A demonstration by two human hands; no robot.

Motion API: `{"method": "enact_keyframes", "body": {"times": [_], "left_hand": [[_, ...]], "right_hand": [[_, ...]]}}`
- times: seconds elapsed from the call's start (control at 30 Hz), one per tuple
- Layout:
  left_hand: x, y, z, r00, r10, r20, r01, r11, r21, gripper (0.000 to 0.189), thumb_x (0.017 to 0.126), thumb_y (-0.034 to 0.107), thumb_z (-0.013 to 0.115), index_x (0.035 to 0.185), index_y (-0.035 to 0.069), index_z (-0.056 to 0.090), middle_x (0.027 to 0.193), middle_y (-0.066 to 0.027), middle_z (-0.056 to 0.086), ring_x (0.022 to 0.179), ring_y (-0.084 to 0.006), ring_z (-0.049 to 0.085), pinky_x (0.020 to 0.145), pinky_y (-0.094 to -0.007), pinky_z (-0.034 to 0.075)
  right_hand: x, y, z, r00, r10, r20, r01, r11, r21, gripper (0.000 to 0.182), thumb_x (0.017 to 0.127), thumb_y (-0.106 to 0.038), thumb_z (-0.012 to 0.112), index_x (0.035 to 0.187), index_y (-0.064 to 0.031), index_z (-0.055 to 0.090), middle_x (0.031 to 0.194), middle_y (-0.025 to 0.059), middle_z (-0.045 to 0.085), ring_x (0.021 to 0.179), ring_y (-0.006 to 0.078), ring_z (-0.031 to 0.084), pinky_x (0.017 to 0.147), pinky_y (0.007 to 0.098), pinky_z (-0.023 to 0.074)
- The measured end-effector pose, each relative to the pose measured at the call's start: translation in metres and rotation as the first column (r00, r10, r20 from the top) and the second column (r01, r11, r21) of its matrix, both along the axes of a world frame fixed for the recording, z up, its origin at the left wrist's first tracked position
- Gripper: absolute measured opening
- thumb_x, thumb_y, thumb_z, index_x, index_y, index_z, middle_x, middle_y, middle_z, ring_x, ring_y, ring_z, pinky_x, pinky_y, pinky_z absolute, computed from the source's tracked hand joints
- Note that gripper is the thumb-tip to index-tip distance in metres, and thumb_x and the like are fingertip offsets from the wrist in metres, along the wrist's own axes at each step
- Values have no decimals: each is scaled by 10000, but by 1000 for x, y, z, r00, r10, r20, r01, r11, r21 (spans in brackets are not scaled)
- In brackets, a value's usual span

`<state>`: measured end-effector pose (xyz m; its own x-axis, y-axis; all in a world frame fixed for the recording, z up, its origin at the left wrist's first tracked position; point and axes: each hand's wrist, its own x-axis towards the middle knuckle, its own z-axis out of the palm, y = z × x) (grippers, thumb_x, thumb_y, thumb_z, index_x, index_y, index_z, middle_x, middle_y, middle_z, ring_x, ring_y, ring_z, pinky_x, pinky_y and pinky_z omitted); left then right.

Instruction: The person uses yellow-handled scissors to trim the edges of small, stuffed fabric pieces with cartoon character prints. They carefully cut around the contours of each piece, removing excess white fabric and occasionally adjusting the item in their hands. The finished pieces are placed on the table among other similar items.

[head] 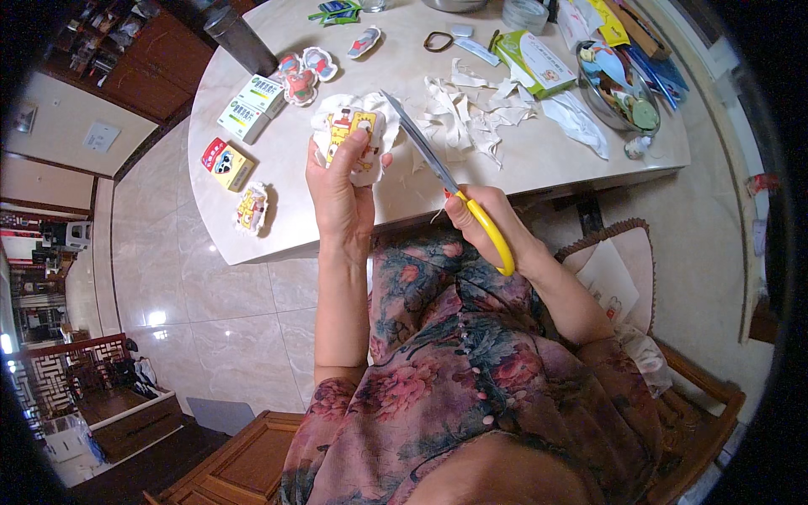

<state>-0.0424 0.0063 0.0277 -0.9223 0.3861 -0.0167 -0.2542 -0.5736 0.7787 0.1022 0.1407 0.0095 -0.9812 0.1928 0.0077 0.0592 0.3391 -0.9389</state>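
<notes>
My left hand (344, 196) grips a cream cloth piece (355, 136) printed with a yellow cartoon figure, its thumb lying across the print. Ragged fabric fans out around the piece's edge. In my right hand (492, 218) is a pair of scissors (435, 161) with yellow handles and long metal blades. The blades look close together, and their tips point up and left, near the cloth's right edge. Part of the handles is hidden by my fingers. Cream fabric scraps (470, 117) lie in a loose heap on the table beyond the scissors.
Small stuffed cloth figures (298, 86) lie at the back left of the pale table (391, 69); another stuffed figure (251, 209) is near its left edge. Medicine boxes (250, 113), a yellow box (227, 165) and a dark cylinder (240, 41) stand nearby. A metal bowl (653, 120) sits right.
</notes>
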Motion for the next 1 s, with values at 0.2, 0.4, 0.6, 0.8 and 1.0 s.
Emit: {"method": "enact_keyframes", "body": {"times": [0.2,0.4,0.6,0.8,1.0], "left_hand": [[-4,-6,2,997,-54,-52,52,998,-44,354,798,36,668,1101,30,484,986,-114,609,837,-187,626,580,-305,562],[-9,-15,-4,994,-72,-82,66,995,-74,442,771,51,722,1143,37,484,1003,-98,626,854,-180,639,585,-299,557],[-3,-16,0,961,-170,-216,128,972,-198,652,727,46,763,1286,35,427,1042,-93,626,913,-189,641,710,-294,554],[-2,-20,7,924,-248,-292,174,951,-257,797,673,1,785,1351,32,367,1151,-135,572,1001,-214,619,845,-338,540],[-1,-23,13,898,-273,-346,179,943,-280,877,650,-8,792,1388,22,319,1198,-142,550,1036,-222,603,878,-354,531]], "right_hand": [[3,2,0,989,-66,130,74,995,-59,495,932,-455,523,757,8,526,535,15,429,535,102,411,476,289,382],[1,14,0,999,-17,28,21,992,-127,554,920,-571,422,847,-29,512,650,-8,446,551,58,413,471,209,377],[6,20,12,984,151,94,-132,975,-177,765,776,-777,407,947,-37,500,791,8,492,602,33,433,502,173,392],[10,25,12,958,224,181,-168,945,-282,879,669,-857,419,942,-26,509,818,25,507,625,33,465,511,174,405],[14,24,17,956,221,194,-154,938,-311,914,627,-875,435,924,-14,508,814,32,511,568,35,457,501,174,401]]}}
